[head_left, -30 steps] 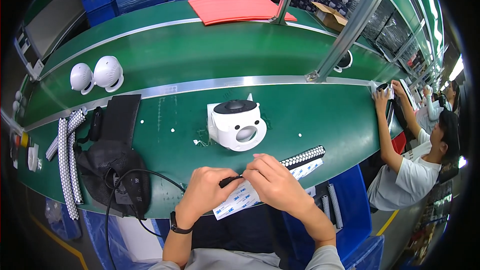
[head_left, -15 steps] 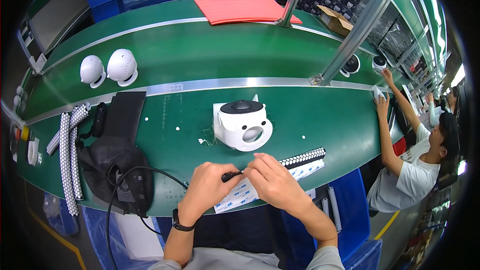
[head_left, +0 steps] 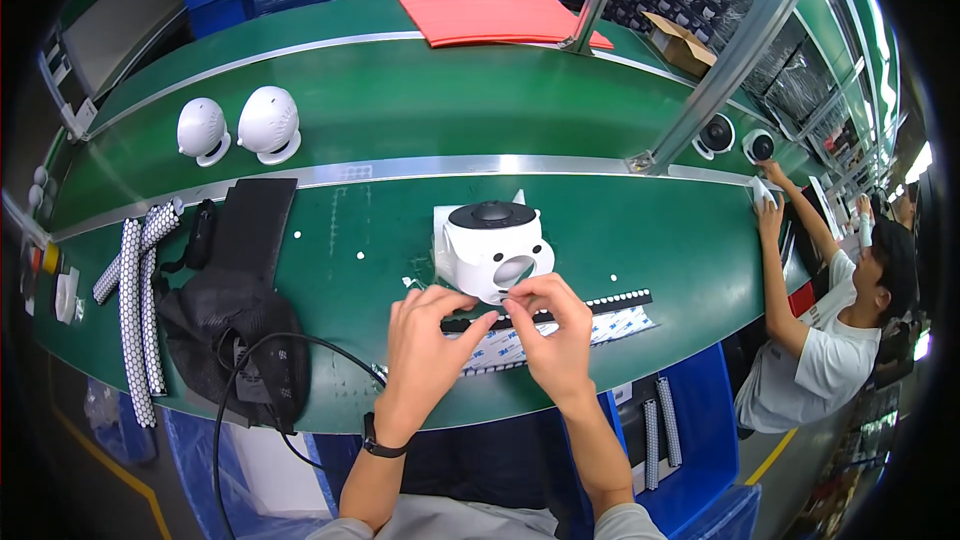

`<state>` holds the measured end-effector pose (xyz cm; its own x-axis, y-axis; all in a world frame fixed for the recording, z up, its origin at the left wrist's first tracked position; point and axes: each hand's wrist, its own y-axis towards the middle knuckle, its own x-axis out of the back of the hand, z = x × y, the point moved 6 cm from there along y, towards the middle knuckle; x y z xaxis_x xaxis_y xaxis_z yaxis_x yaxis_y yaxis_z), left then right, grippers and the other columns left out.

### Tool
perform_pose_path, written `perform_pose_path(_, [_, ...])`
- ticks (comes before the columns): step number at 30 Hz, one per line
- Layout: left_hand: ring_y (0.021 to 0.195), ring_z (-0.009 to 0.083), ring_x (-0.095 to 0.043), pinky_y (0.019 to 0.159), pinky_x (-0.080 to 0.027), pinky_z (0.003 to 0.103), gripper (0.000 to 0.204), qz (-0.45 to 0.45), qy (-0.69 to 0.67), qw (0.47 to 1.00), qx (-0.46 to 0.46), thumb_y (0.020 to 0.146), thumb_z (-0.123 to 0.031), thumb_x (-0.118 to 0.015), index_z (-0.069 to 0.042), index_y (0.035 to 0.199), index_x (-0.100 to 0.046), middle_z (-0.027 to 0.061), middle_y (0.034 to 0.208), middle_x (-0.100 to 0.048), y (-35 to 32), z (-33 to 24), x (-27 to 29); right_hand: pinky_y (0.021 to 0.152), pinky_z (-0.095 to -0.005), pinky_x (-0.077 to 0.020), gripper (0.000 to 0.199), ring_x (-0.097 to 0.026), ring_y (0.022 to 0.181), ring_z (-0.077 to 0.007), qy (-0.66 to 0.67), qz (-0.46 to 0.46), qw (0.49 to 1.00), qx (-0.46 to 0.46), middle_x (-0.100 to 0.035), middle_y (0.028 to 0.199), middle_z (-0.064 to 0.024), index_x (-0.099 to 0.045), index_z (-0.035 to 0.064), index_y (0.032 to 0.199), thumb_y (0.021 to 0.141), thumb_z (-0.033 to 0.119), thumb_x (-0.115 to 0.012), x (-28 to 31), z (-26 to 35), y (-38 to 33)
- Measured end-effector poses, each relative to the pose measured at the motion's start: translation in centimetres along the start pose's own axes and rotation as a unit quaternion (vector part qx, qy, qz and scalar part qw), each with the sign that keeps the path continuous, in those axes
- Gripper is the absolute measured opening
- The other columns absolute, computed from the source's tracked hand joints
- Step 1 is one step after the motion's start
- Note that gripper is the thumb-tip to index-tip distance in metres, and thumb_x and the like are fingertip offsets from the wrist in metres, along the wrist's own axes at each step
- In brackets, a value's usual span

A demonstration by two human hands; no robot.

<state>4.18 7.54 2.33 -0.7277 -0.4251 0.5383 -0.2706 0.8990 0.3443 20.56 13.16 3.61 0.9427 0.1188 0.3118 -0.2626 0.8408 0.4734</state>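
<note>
White housing — right fingers at lower rim | blue bin — dotted strips inside

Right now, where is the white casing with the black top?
In the head view, the white casing sits near the middle of the green bench, just beyond the left hand and right hand, before the metal rail.

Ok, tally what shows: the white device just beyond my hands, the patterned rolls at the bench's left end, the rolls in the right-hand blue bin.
White device: 1
Bench rolls: 3
Bin rolls: 2
Total: 6
</note>
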Motion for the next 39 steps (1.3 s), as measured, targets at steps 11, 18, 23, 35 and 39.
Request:
perform_pose_path(11, [0.074,0.0149,-0.061,0.066,-0.046,0.031,0.015,0.018,-0.171,0.982,0.077,0.089,-0.006,-0.082,0.007,0.094,-0.077,0.0095,0.079,-0.068,0.5,1.9,-1.7,0.073,-0.0318,-0.0569,0.035,-0.073,0.081,-0.0191,-0.003,-0.051,0.999,-0.010,-0.077,0.097,-0.0113,-0.064,-0.0003,0.124,0.092,-0.007,-0.077,-1.1,-0.5,-1.1])
perform_pose_path(18, [0.074,0.0149,-0.060,0.066,-0.046,0.032,0.014,0.014,-0.180,0.981,0.072,0.089,-0.005,-0.082,0.007,0.094,-0.077,0.0089,0.079,-0.068,0.5,1.8,-1.4,0.075,-0.0286,-0.0553,0.036,-0.070,0.084,-0.0144,-0.024,-0.073,0.997,0.000,-0.074,0.097,-0.0104,-0.058,-0.0018,0.122,0.092,-0.009,-0.076,-1.6,0.0,-1.2])
perform_pose_path(23, [0.074,0.0155,-0.060,0.067,-0.046,0.032,0.013,0.007,-0.171,0.984,0.059,0.089,-0.005,-0.082,0.006,0.093,-0.077,0.0088,0.079,-0.068,0.5,1.7,-1.2,0.075,-0.0297,-0.0559,0.040,-0.070,0.082,-0.0159,-0.050,-0.081,0.995,0.028,-0.074,0.095,-0.0114,-0.056,-0.0017,0.125,0.091,-0.010,-0.077,-2.0,0.2,-1.4])
perform_pose_path(35, [0.073,0.0158,-0.057,0.067,-0.045,0.032,0.013,0.001,-0.162,0.986,0.043,0.089,-0.006,-0.083,0.005,0.092,-0.077,0.0084,0.078,-0.067,0.5,1.7,-1.1,0.076,-0.0310,-0.0566,0.050,-0.071,0.082,-0.0189,-0.108,-0.097,0.985,0.098,-0.073,0.094,-0.0124,-0.051,-0.0016,0.131,0.089,-0.011,-0.078,-2.7,0.7,-1.6])
perform_pose_path(39, [0.073,0.0140,-0.056,0.067,-0.045,0.031,0.012,0.002,-0.165,0.985,0.051,0.089,-0.005,-0.083,0.004,0.093,-0.077,0.0071,0.078,-0.067,0.6,1.7,-1.0,0.081,-0.0340,-0.0548,0.057,-0.070,0.087,-0.0205,-0.129,-0.097,0.981,0.104,-0.071,0.096,-0.0112,-0.051,-0.0012,0.134,0.086,-0.010,-0.082,-2.8,0.7,-1.6])
